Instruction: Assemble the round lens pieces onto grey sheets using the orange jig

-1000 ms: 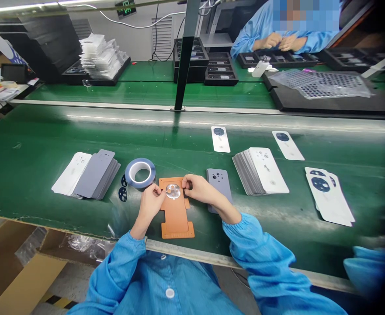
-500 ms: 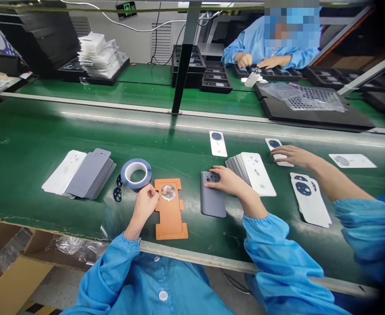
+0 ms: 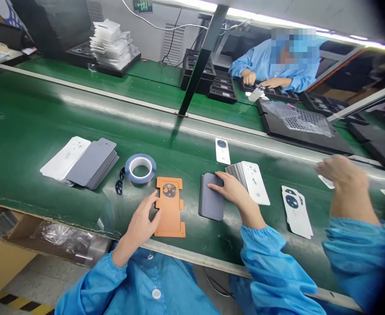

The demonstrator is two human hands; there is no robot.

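Note:
My left hand (image 3: pixel 143 218) is open, its fingertips at the left edge of an orange fixture (image 3: pixel 169 214). A round, transparent-looking film with dark holes (image 3: pixel 169 190) lies at the fixture's upper end. My right hand (image 3: pixel 233 188) holds the upper right part of a grey phone back panel (image 3: pixel 211 201) on a small stack, thumb on its face. Left of the fixture are a roll of blue tape (image 3: pixel 154 168) and two dark camera-shaped film pieces (image 3: pixel 119 187). Fanned white panels (image 3: pixel 255 183) lie beside my right hand.
Stacks of white (image 3: pixel 64 159) and grey panels (image 3: pixel 92 164) lie left. White panels with dark camera circles (image 3: pixel 223 153) (image 3: pixel 297 214) lie at the back and right. A neighbour's blurred hand (image 3: pixel 346 175) reaches in at right. A metal post (image 3: pixel 195 74) stands behind; another person (image 3: pixel 277 65) works opposite.
My left hand has opened from a pinch and dropped slightly beside the fixture. My right hand stays at the grey stack, whose camera holes no longer show. The neighbour's hand moved right; the view has tilted.

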